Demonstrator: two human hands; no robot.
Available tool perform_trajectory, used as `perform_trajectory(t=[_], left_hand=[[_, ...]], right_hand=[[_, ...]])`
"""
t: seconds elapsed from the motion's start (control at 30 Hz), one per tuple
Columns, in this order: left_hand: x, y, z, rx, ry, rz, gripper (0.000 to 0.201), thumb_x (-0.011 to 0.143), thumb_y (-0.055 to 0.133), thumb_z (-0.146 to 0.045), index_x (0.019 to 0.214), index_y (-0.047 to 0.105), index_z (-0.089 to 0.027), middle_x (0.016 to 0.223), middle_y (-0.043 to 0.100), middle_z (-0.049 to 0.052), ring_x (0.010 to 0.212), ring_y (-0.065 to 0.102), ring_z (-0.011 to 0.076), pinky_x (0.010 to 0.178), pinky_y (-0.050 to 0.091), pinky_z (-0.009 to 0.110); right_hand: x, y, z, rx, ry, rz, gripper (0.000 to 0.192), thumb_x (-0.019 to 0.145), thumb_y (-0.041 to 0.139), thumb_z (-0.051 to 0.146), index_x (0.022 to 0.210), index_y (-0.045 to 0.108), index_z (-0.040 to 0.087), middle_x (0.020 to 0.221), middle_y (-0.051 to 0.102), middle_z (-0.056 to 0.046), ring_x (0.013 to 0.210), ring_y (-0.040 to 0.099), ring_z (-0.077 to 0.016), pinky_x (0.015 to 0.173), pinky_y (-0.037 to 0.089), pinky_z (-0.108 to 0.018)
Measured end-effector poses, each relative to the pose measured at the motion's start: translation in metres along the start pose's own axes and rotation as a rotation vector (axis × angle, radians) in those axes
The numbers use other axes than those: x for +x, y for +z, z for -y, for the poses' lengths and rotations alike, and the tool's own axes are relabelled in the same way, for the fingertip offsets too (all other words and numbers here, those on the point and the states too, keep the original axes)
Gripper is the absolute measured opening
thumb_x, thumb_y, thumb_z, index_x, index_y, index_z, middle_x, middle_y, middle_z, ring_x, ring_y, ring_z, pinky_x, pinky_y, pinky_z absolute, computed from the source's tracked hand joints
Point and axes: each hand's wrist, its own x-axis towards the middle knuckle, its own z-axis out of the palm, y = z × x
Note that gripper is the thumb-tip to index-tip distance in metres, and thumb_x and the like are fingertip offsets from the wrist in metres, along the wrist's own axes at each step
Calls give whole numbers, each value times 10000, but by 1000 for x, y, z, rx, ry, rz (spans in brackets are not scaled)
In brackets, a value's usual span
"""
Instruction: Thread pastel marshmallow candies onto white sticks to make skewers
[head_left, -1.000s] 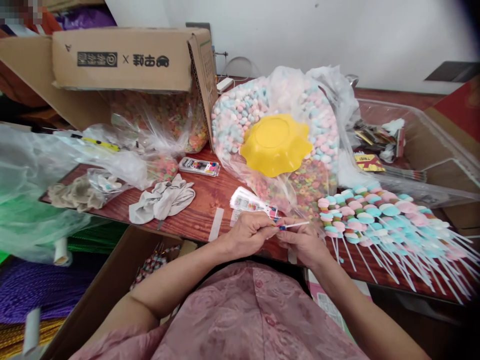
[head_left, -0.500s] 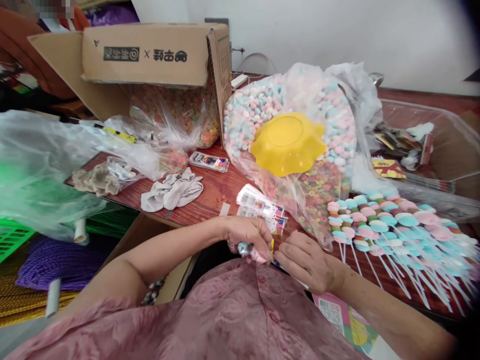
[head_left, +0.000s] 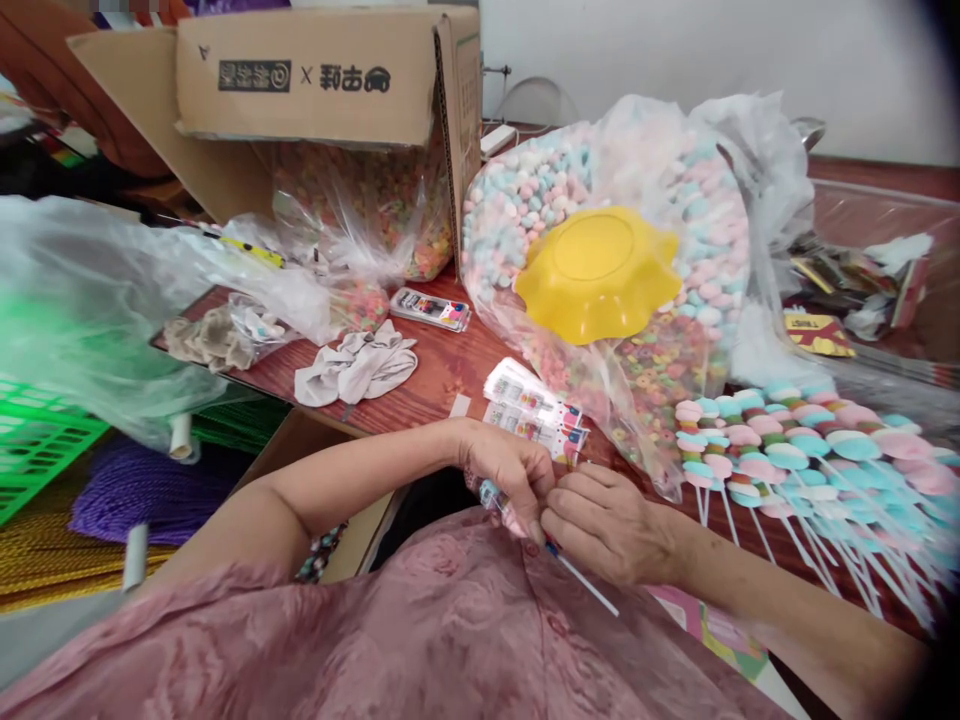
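Note:
A marshmallow skewer (head_left: 493, 497) in a clear wrapper lies in front of my chest, its white stick pointing down to the right. My left hand (head_left: 514, 468) is closed round the neck of the wrapper, with the candy below its fingers. Touching it, my right hand (head_left: 604, 525) is curled shut beside the top of the stick. Something small and blue shows between the fingertips; most of it is hidden. Just beyond my hands is a fanned stack of printed cards (head_left: 529, 410).
Many marshmallow skewers (head_left: 787, 450) lie in rows at right. A yellow scalloped bowl (head_left: 596, 275) rests upside down on bags of candy (head_left: 525, 195). An open cardboard box (head_left: 307, 75) stands at back left, grey gloves (head_left: 356, 367) before it. Purple twisted cords (head_left: 150, 490) lie lower left.
My hands have drawn closer together at the wrapper's neck, and the yellow strip between them is now mostly hidden. More of the white stick shows. The view has shifted slightly.

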Motion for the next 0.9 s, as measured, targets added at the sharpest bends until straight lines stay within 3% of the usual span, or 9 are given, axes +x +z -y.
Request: perform_trajectory(t=[0.17,0.3,0.37,0.5,0.6,0.67,0.73,0.8,0.9], left_hand=[[-7,-28,-2,112,-35,57,445,559,843,-535,705,732,-130,643,691,25,623,639,170,605,540,290],[-43,-48,-30,474,-66,-39,455,687,743,-563,817,730,-127,688,662,-6,676,595,145,636,487,244],[-61,-35,-51,775,8,-276,390,749,709,-522,836,715,-141,699,629,-15,678,555,129,627,445,229],[-65,28,-65,1531,331,-985,215,923,525,-310,921,671,-153,922,637,72,821,542,173,713,429,295],[-37,48,-40,1845,576,-693,165,917,488,-209,966,646,-201,1072,623,77,856,538,181,715,438,321],[-19,32,-21,1721,433,-679,143,897,512,-205,871,647,-165,1028,627,101,864,553,195,711,459,325],[-10,6,-11,1348,397,-920,212,918,455,-173,942,662,-137,946,640,96,818,573,176,714,480,307],[-11,-13,-10,1008,544,-1082,298,966,390,-202,1090,658,-157,977,657,81,889,599,172,807,496,325],[-16,-17,-13,833,724,-1228,354,941,518,-350,1265,590,-227,1294,566,112,1222,493,239,1028,410,430]], right_hand=[[12,-2,-2,-111,76,-154,187,909,460,83,819,606,157,859,674,-67,863,584,-206,744,400,-378],[17,-13,-3,-148,132,-126,197,887,447,46,786,579,152,778,651,-61,752,541,-190,716,367,-373],[14,-17,-7,-183,177,-77,187,877,454,63,767,568,163,719,610,-50,685,489,-182,675,343,-360],[8,-22,-30,-164,423,-116,200,862,400,79,762,543,177,688,544,-42,655,447,-181,616,316,-327],[10,-26,-43,42,686,-262,190,881,408,122,735,507,193,657,509,-2,615,446,-148,587,326,-284],[17,-27,-40,274,868,-326,188,901,437,171,725,497,197,643,502,21,595,453,-126,574,339,-259],[25,-24,-31,561,970,-322,186,900,457,208,720,499,198,640,511,30,590,464,-115,562,354,-242],[32,-17,-23,816,980,-294,192,885,463,230,696,484,201,622,504,36,583,465,-110,555,369,-234],[38,-6,-25,890,996,-369,212,874,473,262,670,461,207,605,493,38,586,464,-115,562,383,-238]])
